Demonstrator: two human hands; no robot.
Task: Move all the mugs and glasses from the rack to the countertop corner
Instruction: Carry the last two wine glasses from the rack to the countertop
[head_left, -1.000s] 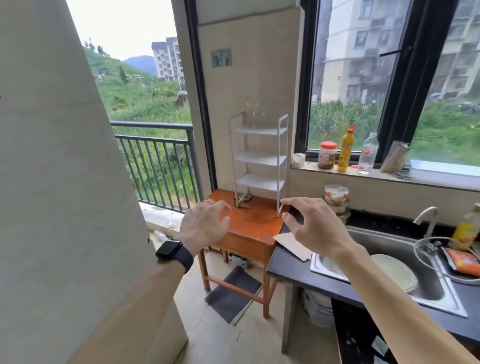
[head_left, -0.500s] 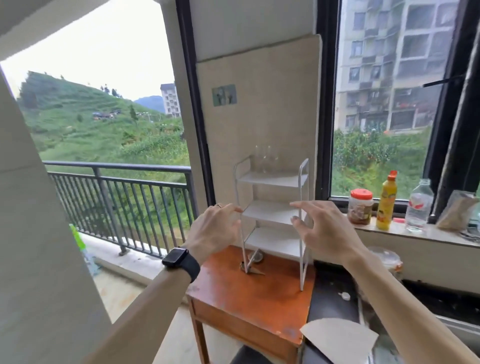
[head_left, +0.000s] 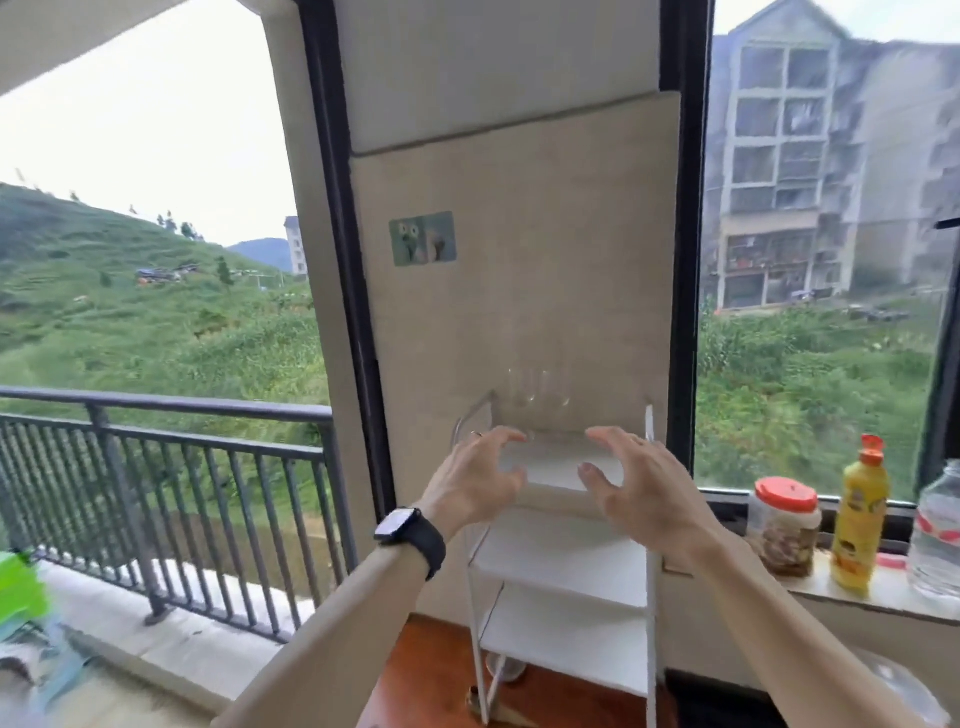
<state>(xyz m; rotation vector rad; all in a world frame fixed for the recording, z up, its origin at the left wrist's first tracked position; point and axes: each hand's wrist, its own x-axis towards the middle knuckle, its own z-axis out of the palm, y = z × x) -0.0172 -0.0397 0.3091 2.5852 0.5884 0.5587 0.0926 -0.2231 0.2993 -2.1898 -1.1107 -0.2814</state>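
Head view, listed from near to far.

Left hand (head_left: 475, 480): bare, fingers spread and curled, grasping nothing; raised in front of the left side of the rack's top tier. Thin ring on one finger. Black smartwatch (head_left: 410, 535) with a rounded rectangular face strapped on the wrist.

Right hand (head_left: 641, 486): bare, fingers splayed and slightly bent, likewise empty; raised in front of the right side of the same tier, apart from the left hand.

Rack (head_left: 563, 571): white, slim upright frame with rounded top corners, three flat matte shelves one above another. It stands on a small table (head_left: 431, 675) with a reddish-brown glossy wooden top.

Glasses (head_left: 537, 387): clear and colourless, faintly visible on the far part of the top shelf, against the beige wall panel (head_left: 519, 291); blurred, so their count cannot be told. Both hands are short of them.

Wall panel: smooth beige sheet carrying a small green rectangular sticker (head_left: 423, 238).

Windowsill, right: squat clear plastic jar (head_left: 784, 527) with an orange-red lid and brownish contents; just right of it a tall yellow squeeze bottle (head_left: 860, 519) with an orange cap; farther right a clear ribbed plastic bottle (head_left: 937, 530), cut by the frame edge.

Left: dark metal balcony railing (head_left: 166, 467) with vertical bars.
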